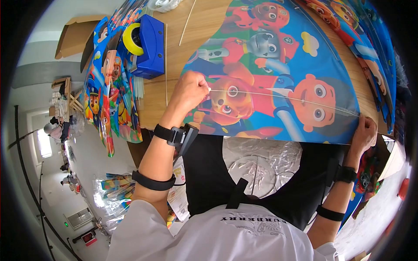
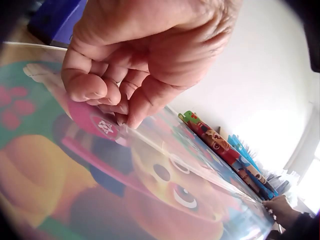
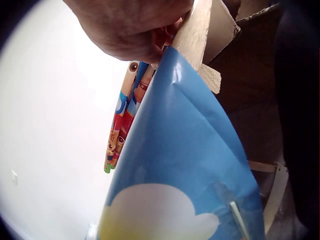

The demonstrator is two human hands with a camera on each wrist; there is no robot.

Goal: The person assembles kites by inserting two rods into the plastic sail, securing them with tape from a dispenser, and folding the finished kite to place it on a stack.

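A cartoon-printed plastic sheet (image 1: 257,48) lies over the wooden table, its near edge at the table's front. Across it runs a thin white rod (image 1: 261,93), from the left hand toward the sheet's right corner. My left hand (image 1: 189,91) pinches the rod's left end between thumb and fingertips, close over the sheet; the other fingers are curled in the left wrist view (image 2: 135,60). At the right corner, my right hand (image 1: 365,132) pinches the pointed tip of the sheet. In the right wrist view that blue corner (image 3: 175,110) reaches up under the fingers.
A blue tape dispenser (image 1: 150,48) with yellow tape stands at the table's left. Beside it hangs a bundle of printed sheets (image 1: 111,87); more printed sheets (image 1: 370,56) lie along the right edge. Loose thin rods (image 1: 186,24) lie on the tabletop (image 1: 174,52). Clear plastic wrap (image 1: 261,158) lies below.
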